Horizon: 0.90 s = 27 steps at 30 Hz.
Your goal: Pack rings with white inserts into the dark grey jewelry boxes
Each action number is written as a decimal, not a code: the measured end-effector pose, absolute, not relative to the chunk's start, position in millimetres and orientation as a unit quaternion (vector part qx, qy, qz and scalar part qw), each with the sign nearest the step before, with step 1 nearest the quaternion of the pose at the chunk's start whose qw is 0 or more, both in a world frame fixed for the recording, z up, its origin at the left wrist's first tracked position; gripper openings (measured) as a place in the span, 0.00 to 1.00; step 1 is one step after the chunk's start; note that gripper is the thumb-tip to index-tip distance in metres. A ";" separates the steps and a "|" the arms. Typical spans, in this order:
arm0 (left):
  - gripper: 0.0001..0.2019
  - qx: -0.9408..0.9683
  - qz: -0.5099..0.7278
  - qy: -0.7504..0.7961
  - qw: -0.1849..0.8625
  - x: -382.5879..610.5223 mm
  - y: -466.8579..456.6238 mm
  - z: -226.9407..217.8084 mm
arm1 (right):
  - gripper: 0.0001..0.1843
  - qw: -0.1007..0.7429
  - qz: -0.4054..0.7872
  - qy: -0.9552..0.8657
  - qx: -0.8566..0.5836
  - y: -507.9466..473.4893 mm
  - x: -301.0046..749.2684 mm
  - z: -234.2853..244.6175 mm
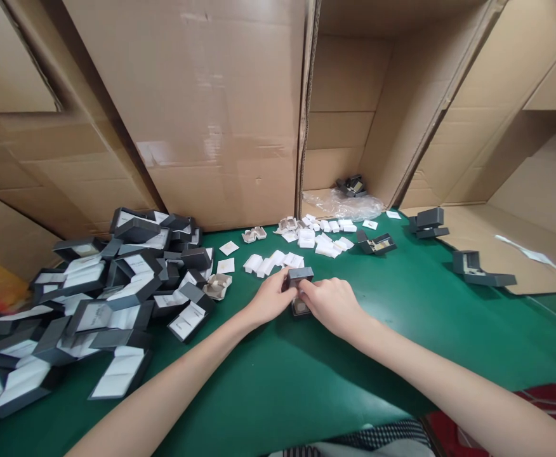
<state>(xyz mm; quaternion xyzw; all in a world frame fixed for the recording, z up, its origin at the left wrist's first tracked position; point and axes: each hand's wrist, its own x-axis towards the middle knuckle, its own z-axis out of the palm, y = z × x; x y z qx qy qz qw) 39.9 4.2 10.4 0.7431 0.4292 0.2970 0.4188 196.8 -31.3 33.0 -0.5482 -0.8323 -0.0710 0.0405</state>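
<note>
A small dark grey hinged box (301,274) stands at the middle of the green table, its lid raised. My left hand (274,295) grips the box from the left, thumb toward its front. From the right, my right hand (331,306) has its fingers closed at the opening of the box, hiding most of the inside. Something pale shows in the lower part of the box; whether the right fingers pinch anything is hidden. Just behind the hands lie small white folded paper pieces (273,261).
A heap of open grey boxes with white linings (135,279) covers the table's left. On the right lie open boxes (482,270) and another with a beige insert (376,244). Large cardboard cartons (221,114) line the back; one holds clear plastic (349,206). A white cable (539,255) lies far right.
</note>
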 end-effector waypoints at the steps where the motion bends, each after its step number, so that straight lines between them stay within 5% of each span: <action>1: 0.11 0.742 0.301 0.431 0.416 40.4 4.7 10.0 | 0.10 0.039 -0.069 -0.830 -0.552 -31.8 196.4 33.5; 12: 0.07 0.759 0.317 0.476 0.312 48.0 3.0 9.3 | 0.09 0.117 -0.024 -0.827 -0.549 -25.9 203.3 20.5; 22: 0.09 0.744 0.344 0.476 0.318 46.0 2.8 5.0 | 0.14 0.400 0.118 -0.812 -0.409 -3.0 228.7 15.8; 27: 0.09 0.752 0.335 0.465 0.327 45.6 -1.0 7.5 | 0.14 0.412 0.093 -0.778 -0.465 40.8 245.0 21.1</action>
